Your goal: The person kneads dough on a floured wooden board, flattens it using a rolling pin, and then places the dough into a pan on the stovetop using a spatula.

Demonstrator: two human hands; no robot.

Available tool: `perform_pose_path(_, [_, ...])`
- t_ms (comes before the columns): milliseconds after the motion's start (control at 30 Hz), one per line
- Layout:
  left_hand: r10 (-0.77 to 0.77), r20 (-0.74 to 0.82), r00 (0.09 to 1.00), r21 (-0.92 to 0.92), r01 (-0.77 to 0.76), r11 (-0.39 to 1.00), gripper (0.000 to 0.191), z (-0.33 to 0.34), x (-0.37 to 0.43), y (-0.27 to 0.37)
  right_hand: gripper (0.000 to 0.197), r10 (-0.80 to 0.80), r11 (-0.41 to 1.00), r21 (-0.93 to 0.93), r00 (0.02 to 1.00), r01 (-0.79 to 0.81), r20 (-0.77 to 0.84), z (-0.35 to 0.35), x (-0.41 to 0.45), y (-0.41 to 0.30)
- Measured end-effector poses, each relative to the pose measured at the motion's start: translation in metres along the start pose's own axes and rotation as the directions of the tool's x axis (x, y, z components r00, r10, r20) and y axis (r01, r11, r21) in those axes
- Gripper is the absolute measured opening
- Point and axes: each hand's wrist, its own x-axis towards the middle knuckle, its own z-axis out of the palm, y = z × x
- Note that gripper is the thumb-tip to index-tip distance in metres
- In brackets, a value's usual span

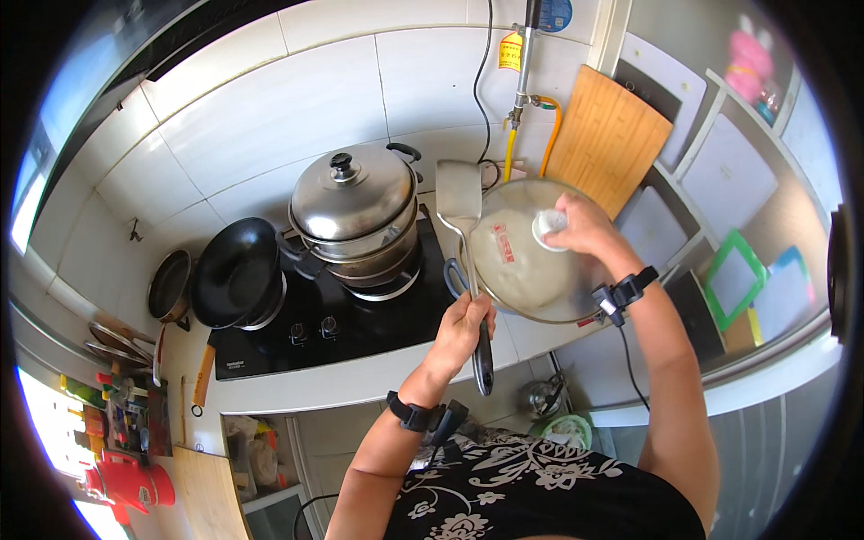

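Observation:
My left hand (pixel 464 331) grips the dark handle of a metal wok spatula (pixel 459 196), its flat blade pointing up and away from me. With my right hand (pixel 586 226) I hold the white knob (pixel 550 226) of a round glass lid (pixel 513 270). The lid covers a wide pan with a grey loop handle (pixel 456 277), on the counter right of the stove. Pale contents show dimly through the glass, too cloudy to identify. Red printing marks the lid.
A lidded stainless steel steamer pot (pixel 354 209) stands on the right burner of the black gas cooktop (pixel 283 358). A black wok (pixel 236 273) tilts on the left burner. Behind the pan, a bamboo cutting board (pixel 607 135) leans near the yellow gas hose (pixel 509 155). A red thermos (pixel 135 482) is lower left.

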Motion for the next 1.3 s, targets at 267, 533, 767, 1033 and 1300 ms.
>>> perform_pose_path(267, [-0.169, -0.120, 0.978, -0.076, 0.160, 0.984, 0.027, 0.006, 0.027, -0.043, 0.074, 0.125, 0.990, -0.080, 0.983, -0.115, 0.133, 0.088, 0.028, 0.040])
perform_pose_path(533, [-0.156, -0.191, 0.969, -0.045, 0.150, 0.988, 0.025, -0.002, 0.035, -0.051, 0.074, 0.132, 0.991, -0.037, 0.985, -0.128, 0.114, 0.137, 0.053, 0.056])
perform_pose_path(767, [-0.184, -0.206, 0.961, -0.088, 0.169, 0.982, 0.024, -0.004, 0.043, -0.057, 0.074, 0.147, 0.989, -0.009, 0.980, -0.147, 0.136, 0.144, 0.066, 0.056])
perform_pose_path(1033, [-0.187, -0.209, 0.960, -0.110, 0.167, 0.980, 0.025, -0.004, 0.048, -0.061, 0.073, 0.164, 0.987, -0.024, 0.972, -0.162, 0.168, 0.154, 0.070, 0.059])
perform_pose_path(1300, [-0.185, -0.247, 0.951, -0.035, 0.182, 0.983, 0.028, 0.010, 0.034, -0.064, 0.076, 0.134, 0.987, -0.108, 0.978, -0.117, 0.163, 0.129, 0.053, 0.058])
